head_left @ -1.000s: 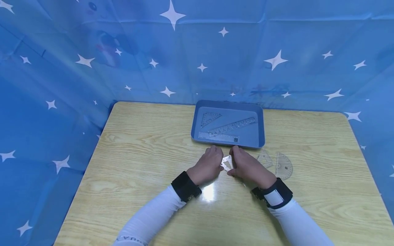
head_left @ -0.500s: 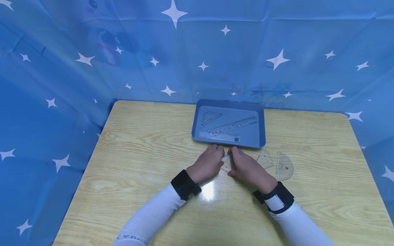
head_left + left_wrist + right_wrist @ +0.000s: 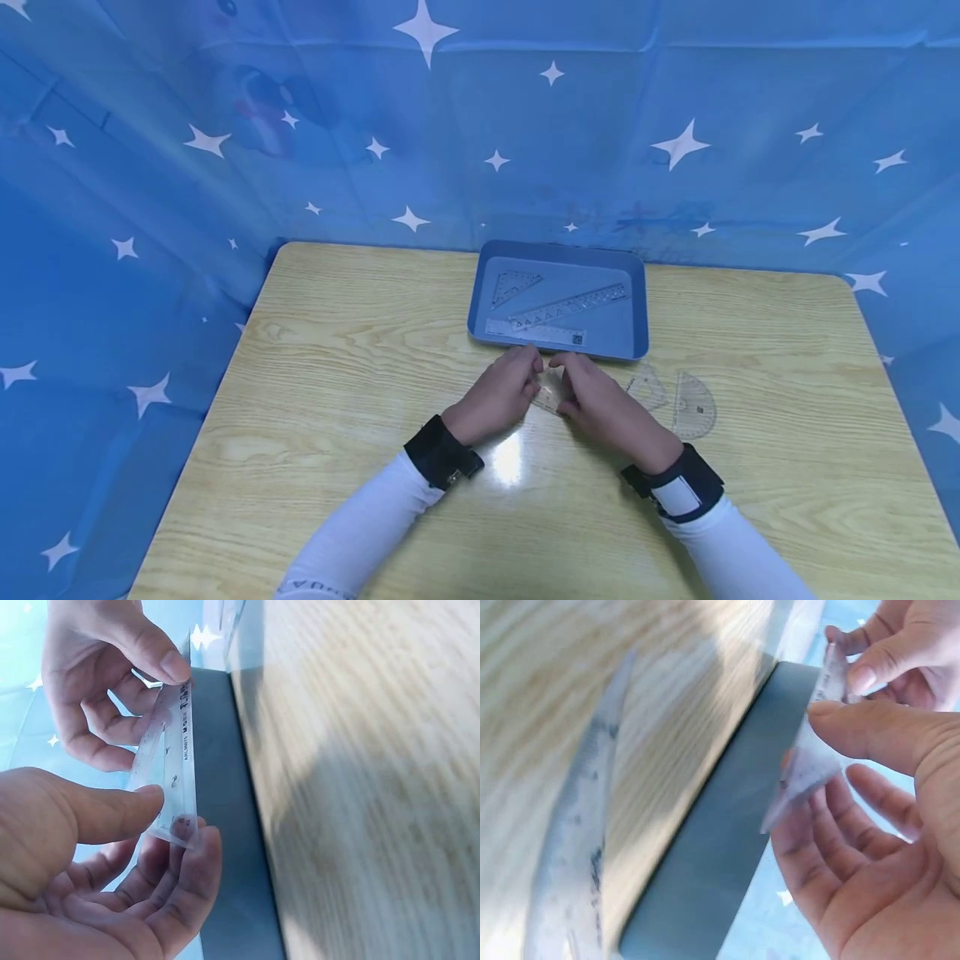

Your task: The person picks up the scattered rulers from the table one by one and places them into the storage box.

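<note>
Both hands hold one small clear plastic set square (image 3: 551,392) (image 3: 171,780) (image 3: 810,754) just in front of the blue tray (image 3: 632,333). My left hand (image 3: 501,392) (image 3: 112,847) pinches one end between thumb and fingers. My right hand (image 3: 596,400) (image 3: 870,795) pinches the other end with thumb and index finger. The set square is lifted off the wooden table (image 3: 337,375), tilted on edge. Most of it is hidden by the fingers in the head view.
The tray holds a clear triangle (image 3: 512,286) and two straight rulers (image 3: 570,305). On the table to the right lie another clear triangle (image 3: 647,387) and a protractor (image 3: 693,406). Blue star-print cloth (image 3: 150,167) walls the table on three sides.
Both hands have shifted slightly forward toward the tray with the set square between them; its bright glare has faded as it tilted.
</note>
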{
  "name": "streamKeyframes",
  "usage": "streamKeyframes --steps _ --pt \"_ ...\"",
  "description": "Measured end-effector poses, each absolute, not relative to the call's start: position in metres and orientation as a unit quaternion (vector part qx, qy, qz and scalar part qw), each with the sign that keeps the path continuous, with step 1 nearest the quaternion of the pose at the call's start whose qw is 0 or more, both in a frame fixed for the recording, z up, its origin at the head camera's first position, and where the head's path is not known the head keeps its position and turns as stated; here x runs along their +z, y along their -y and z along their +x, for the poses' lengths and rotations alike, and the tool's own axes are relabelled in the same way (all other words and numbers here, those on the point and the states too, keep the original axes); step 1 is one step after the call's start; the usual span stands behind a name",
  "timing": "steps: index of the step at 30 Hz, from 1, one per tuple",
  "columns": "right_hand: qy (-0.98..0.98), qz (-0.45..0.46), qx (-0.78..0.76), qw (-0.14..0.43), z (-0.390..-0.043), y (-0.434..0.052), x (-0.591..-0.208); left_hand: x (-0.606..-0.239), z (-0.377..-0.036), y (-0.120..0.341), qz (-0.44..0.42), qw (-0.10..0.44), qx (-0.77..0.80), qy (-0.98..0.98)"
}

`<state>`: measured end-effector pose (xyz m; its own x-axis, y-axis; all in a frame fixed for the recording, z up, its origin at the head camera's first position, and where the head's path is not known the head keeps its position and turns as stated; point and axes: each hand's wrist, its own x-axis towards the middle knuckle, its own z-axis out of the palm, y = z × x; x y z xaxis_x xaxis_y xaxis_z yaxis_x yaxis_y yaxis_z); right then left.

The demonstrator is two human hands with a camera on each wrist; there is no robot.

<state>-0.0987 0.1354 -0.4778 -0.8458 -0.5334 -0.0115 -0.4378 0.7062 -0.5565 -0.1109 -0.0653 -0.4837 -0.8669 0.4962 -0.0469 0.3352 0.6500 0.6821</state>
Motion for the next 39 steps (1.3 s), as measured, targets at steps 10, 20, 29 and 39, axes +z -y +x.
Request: streamKeyframes --steps 10,20,29,39 --pt "-0.922 -0.272 -0.267 0.061 -0.103 -0.141 -0.469 -0.472 -0.116 0.076 0.213 0.086 0.396 -0.889" --pt "-0.921 -0.327 -0.210 -0.027 -0.109 -0.143 -0.461 -0.461 -0.120 0.083 0.199 0.055 0.408 -0.889" --pt "-0.908 -0.372 -0.180 -0.069 -0.124 -0.145 -0.451 -0.455 -0.124 0.085 0.207 0.048 0.410 -0.887" --pt "-0.905 -0.386 -0.170 -0.059 -0.142 -0.143 -0.440 -0.451 -0.132 0.084 0.219 0.031 0.371 -0.902"
